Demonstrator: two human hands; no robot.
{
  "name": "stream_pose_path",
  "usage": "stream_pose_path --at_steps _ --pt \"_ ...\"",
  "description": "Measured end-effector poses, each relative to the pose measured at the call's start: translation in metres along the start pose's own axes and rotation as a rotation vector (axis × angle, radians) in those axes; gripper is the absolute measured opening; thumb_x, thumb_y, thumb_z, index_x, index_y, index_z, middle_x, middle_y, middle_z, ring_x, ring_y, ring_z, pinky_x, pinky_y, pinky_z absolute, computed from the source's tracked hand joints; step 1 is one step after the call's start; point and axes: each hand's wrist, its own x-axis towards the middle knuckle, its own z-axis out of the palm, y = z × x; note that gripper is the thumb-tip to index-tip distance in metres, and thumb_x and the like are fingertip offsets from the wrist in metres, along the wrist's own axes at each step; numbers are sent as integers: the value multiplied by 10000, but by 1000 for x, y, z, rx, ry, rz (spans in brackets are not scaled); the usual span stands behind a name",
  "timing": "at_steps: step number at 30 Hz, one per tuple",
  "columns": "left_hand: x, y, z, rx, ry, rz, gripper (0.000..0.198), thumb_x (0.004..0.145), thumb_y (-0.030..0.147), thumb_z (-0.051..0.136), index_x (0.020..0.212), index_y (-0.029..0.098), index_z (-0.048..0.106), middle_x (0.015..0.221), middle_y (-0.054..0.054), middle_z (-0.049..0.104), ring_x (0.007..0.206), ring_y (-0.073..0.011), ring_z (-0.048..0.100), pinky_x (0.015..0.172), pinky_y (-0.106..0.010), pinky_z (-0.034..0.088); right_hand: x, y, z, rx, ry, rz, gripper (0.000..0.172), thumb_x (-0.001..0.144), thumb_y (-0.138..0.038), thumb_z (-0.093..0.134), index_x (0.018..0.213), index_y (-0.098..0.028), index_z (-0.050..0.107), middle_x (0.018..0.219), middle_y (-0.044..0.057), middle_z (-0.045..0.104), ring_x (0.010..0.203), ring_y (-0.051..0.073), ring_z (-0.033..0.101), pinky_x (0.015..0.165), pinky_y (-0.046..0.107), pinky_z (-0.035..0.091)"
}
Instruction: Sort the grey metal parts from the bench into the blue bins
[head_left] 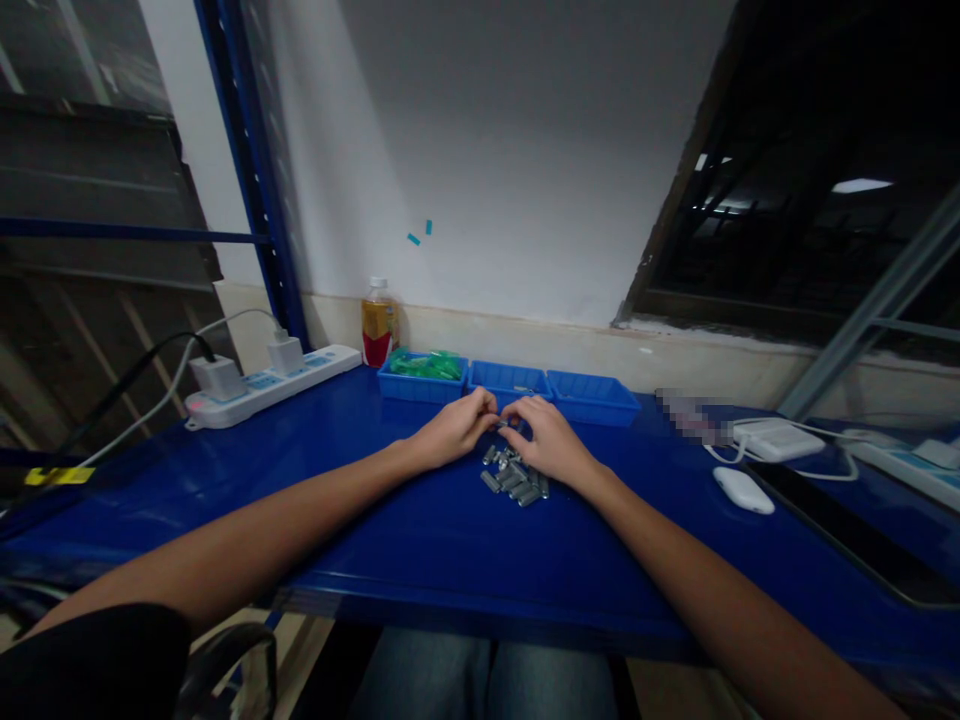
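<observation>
A loose pile of small silvery metal pieces [516, 480] lies on the blue tabletop [450, 550], several of them short and bar-shaped. Just beyond the pile, my left hand [457, 430] has its thumb and fingers pinched together. Facing it, my right hand [553, 442] curls over the pile's right side, its fingertips closed too. A small metal part [502, 425] shows between the two sets of fingertips; its exact kind is too small to tell. My right hand hides some of the pile.
Three blue bins line the back: a left bin [422, 388] with green bags [426, 366], a middle bin [510, 376], a right bin [592, 398]. A bottle [379, 325] and power strip [277, 385] stand left. A white case [742, 490] and phone [855, 530] lie right.
</observation>
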Motion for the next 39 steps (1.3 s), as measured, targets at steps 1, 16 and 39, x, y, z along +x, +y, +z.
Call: stream_pose_path --at_steps 1,16,39 --pt "0 1 -1 -4 1 6 100 918 252 387 944 175 444 840 -38 599 774 -156 579 697 -273 451 0 1 0 1 11 3 75 834 -238 570 894 -194 570 836 37 594 848 188 520 780 322 387" --pt "-1 -8 -6 183 10 104 191 883 252 483 1031 170 572 925 -57 657 870 -175 594 785 -303 464 -1 6 -1 43 47 32 156 895 -268 474 918 -178 599 831 47 613 826 180 546 777 315 411" --pt "-2 13 -2 101 65 136 181 851 238 526 1002 156 585 940 -70 629 903 -185 561 824 -329 452 4 -1 7 632 -68 368 333 805 -445 510 691 -148 607 625 0 576 607 133 515 582 250 377"
